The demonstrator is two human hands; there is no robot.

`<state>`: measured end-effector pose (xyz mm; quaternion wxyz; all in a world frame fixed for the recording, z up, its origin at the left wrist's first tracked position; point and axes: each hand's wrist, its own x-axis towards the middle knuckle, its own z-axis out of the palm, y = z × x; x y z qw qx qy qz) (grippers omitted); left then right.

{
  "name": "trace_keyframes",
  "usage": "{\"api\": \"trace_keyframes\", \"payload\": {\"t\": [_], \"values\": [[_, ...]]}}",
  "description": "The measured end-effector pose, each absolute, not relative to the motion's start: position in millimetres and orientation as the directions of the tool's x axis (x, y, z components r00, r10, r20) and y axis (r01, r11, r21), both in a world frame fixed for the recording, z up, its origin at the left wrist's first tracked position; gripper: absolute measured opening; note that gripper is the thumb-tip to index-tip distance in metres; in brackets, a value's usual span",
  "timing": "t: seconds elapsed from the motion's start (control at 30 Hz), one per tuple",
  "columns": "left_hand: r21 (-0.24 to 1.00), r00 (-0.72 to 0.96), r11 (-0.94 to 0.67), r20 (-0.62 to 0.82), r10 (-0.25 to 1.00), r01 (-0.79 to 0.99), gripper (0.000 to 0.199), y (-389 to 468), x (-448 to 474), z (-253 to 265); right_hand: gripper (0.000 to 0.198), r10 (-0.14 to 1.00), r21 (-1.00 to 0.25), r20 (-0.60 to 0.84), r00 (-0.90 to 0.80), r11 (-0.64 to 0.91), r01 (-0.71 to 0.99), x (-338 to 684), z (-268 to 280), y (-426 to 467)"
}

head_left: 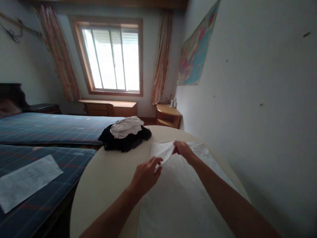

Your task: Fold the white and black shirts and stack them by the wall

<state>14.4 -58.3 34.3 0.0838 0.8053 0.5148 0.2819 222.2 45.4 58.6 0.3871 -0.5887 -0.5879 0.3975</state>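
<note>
A white cloth (178,198), perhaps a garment, lies spread over the round cream-coloured table (109,188), reaching toward me. My right hand (183,151) pinches its far edge and lifts a fold slightly off the table. Closer in and to the left, my left hand (146,173) has its thumb and fingers closed around the left part of the same raised edge. Between the two hands the edge runs in a slanting line. On the far left of the table sits a pile of black clothing (119,142) with a crumpled whitish cloth (127,126) on top.
Beds with blue plaid covers (56,129) stand to the left, one bearing a sheet of printed paper (29,181). A white wall (260,132) runs close along the right, with a map (196,49) on it. A corner shelf (168,112) stands beyond the table.
</note>
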Motion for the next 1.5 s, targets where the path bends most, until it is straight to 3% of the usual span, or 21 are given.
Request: {"api": "trace_keyframes", "payload": {"t": [0.17,0.27,0.4,0.67,0.8,0.9,1.1,1.3,1.5], "values": [[0.454,0.677,-0.706,0.260,0.688,0.543,0.035,-64.3,24.7,23.6,0.027,0.996,-0.874,-0.077,0.037,-0.086,0.478,249.5,48.6,32.3],[0.476,0.735,-0.721,0.203,0.647,0.503,0.034,-61.4,24.4,17.8,0.020,0.991,-0.847,-0.120,0.055,-0.131,0.515,257.3,35.8,25.9],[0.472,0.664,-0.676,0.224,0.713,0.566,0.034,-53.5,13.9,15.2,0.010,0.988,-0.850,-0.129,0.088,-0.156,0.503,261.4,13.0,24.2],[0.465,0.569,-0.530,0.065,0.819,0.709,0.032,-35.2,-28.2,23.5,0.042,0.996,-0.810,0.007,0.083,-0.043,0.585,269.5,-6.3,20.2],[0.497,0.593,-0.500,-0.038,0.804,0.709,0.018,-30.7,-33.5,20.7,0.045,0.997,-0.635,0.061,0.052,-0.001,0.773,274.2,2.0,11.5],[0.517,0.615,-0.499,-0.070,0.785,0.695,0.018,-30.1,-34.5,19.6,0.045,0.996,-0.461,0.076,0.041,-0.001,0.887,271.8,4.1,5.4],[0.579,0.594,-0.450,-0.074,0.801,0.680,0.017,-31.5,-35.4,25.8,0.038,0.964,-0.220,0.250,-0.087,0.144,0.965,252.5,3.3,7.6],[0.421,0.373,-0.372,0.083,0.924,0.827,0.016,-28.7,-26.8,24.0,0.039,0.978,-0.275,0.177,-0.113,0.159,0.948,222.5,7.1,48.1],[0.405,0.346,-0.326,0.025,0.938,0.854,0.016,-23.2,-31.2,13.3,0.050,0.995,-0.377,0.092,-0.043,0.075,0.923,173.1,16.1,90.3]]}}
